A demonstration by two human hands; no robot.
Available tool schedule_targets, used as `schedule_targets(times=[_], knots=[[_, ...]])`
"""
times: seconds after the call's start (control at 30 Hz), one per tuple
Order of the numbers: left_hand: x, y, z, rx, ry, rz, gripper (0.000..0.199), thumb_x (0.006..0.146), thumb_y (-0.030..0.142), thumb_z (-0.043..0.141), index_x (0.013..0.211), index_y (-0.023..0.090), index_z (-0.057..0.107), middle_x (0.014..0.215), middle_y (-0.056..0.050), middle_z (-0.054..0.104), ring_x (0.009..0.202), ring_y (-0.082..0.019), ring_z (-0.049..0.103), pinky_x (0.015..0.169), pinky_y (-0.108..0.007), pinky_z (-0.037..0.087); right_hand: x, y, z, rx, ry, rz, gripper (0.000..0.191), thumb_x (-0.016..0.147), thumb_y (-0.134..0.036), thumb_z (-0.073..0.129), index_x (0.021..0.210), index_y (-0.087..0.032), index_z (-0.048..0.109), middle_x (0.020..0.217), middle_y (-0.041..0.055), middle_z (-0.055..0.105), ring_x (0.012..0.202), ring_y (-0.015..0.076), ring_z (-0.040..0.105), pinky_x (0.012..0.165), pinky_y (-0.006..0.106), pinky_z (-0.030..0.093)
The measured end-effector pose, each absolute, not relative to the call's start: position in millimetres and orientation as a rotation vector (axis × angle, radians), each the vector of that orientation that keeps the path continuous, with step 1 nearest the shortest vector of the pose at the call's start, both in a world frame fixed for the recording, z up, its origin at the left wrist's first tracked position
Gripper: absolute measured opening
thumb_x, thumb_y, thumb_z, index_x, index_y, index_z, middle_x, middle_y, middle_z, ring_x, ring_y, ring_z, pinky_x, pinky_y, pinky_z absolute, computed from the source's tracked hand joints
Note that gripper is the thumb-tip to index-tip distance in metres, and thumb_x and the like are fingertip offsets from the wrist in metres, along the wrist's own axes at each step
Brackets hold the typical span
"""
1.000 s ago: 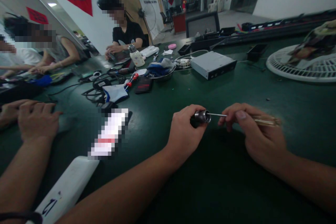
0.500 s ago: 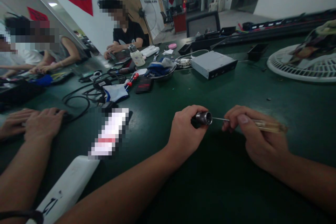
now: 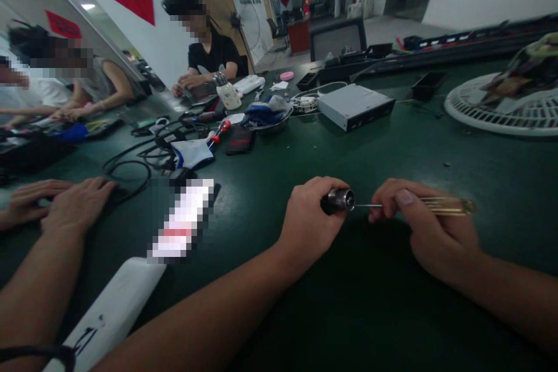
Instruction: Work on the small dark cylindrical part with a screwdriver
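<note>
Near the middle of the table, my left hand [image 3: 311, 215] is closed around a dark metal cylinder [image 3: 342, 200], its hollow round end facing right. My fingers cover the rest of it, so its full shape is hidden. To the right, my right hand [image 3: 418, 215] grips a screwdriver [image 3: 449, 206] with a see-through yellowish handle. The thin shaft points left and its tip is at the cylinder's open end; whether it is inside or just at the rim I cannot tell.
A co-worker's hands [image 3: 78, 203] rest on the left. Beside them lie a phone [image 3: 185, 218] and a long white case [image 3: 117, 302]. Further back are a grey disc drive [image 3: 355, 106], cables, a bowl with cloth, and a white fan grille [image 3: 501, 119]. Other people sit across the table.
The cylinder in my left hand has shifted slightly right and down. The screwdriver's shaft has tilted closer to level. The co-worker's hand at left has moved slightly right.
</note>
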State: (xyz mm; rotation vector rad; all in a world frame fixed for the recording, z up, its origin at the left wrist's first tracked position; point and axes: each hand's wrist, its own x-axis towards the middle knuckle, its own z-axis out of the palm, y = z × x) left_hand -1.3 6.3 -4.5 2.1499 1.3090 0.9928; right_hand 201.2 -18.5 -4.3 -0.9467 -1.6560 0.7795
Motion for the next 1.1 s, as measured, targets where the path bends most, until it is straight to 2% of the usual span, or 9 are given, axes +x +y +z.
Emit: schedule_targets(times=[0.27, 0.53, 0.7, 0.8, 0.93, 1.1], knots=[[-0.9, 6.3, -7.0, 2.139, 1.341, 0.997, 0.023, 0.085, 0.015, 0.076, 0.105, 0.025, 0.073, 0.105, -0.002, 0.077, 0.098, -0.022, 0.07, 0.091, -0.042, 0.057, 200.3, -17.6, -4.1, -0.983, -1.706, 0.7, 0.033, 0.109, -0.039, 0.05, 0.085, -0.024, 0.069, 0.083, 0.0032, 0.068, 0.074, 0.0178, 0.063, 0.066, 0.034, 0.05], [-1.6, 7.0, -7.4, 2.121, 1.352, 1.013, 0.024, 0.084, 0.015, 0.076, 0.107, 0.025, 0.073, 0.104, -0.002, 0.077, 0.096, -0.021, 0.071, 0.086, -0.04, 0.058, 200.9, -18.5, -5.9, -0.944, -1.727, 0.7, 0.027, 0.108, -0.037, 0.053, 0.095, -0.024, 0.073, 0.089, 0.0037, 0.072, 0.077, 0.0177, 0.066, 0.066, 0.033, 0.051], [-0.4, 7.5, -7.4, 2.128, 1.368, 1.044, 0.025, 0.084, 0.013, 0.077, 0.106, 0.025, 0.073, 0.103, -0.001, 0.077, 0.095, -0.02, 0.071, 0.086, -0.038, 0.058, 200.1, -20.5, -1.5, -1.013, -1.776, 0.565, 0.031, 0.108, -0.035, 0.051, 0.085, -0.023, 0.069, 0.081, 0.0027, 0.067, 0.071, 0.0165, 0.062, 0.063, 0.032, 0.046], [-0.3, 7.6, -6.4, 2.155, 1.352, 1.039, 0.024, 0.082, 0.009, 0.075, 0.101, 0.024, 0.074, 0.099, 0.0, 0.077, 0.092, -0.019, 0.071, 0.083, -0.036, 0.057, 201.4, -19.6, -3.0, -0.992, -1.783, 0.598, 0.036, 0.109, -0.036, 0.049, 0.081, -0.023, 0.066, 0.079, 0.0023, 0.065, 0.071, 0.0166, 0.061, 0.063, 0.033, 0.045], [-0.9, 7.8, -6.2, 2.178, 1.337, 1.027, 0.026, 0.081, 0.006, 0.073, 0.101, 0.024, 0.074, 0.1, 0.0, 0.077, 0.093, -0.019, 0.07, 0.084, -0.036, 0.056, 202.6, -17.6, -8.1, -0.9, -1.749, 0.749, 0.033, 0.11, -0.037, 0.047, 0.088, -0.024, 0.068, 0.084, 0.0026, 0.068, 0.076, 0.0178, 0.064, 0.067, 0.033, 0.048], [-1.4, 7.4, -6.6, 2.181, 1.324, 1.04, 0.024, 0.084, 0.009, 0.073, 0.104, 0.023, 0.074, 0.101, -0.001, 0.077, 0.093, -0.019, 0.07, 0.084, -0.036, 0.056, 202.0, -16.5, -8.2, -0.958, -1.726, 0.685, 0.027, 0.109, -0.037, 0.051, 0.093, -0.025, 0.069, 0.088, 0.0021, 0.069, 0.075, 0.0162, 0.063, 0.067, 0.033, 0.048]])
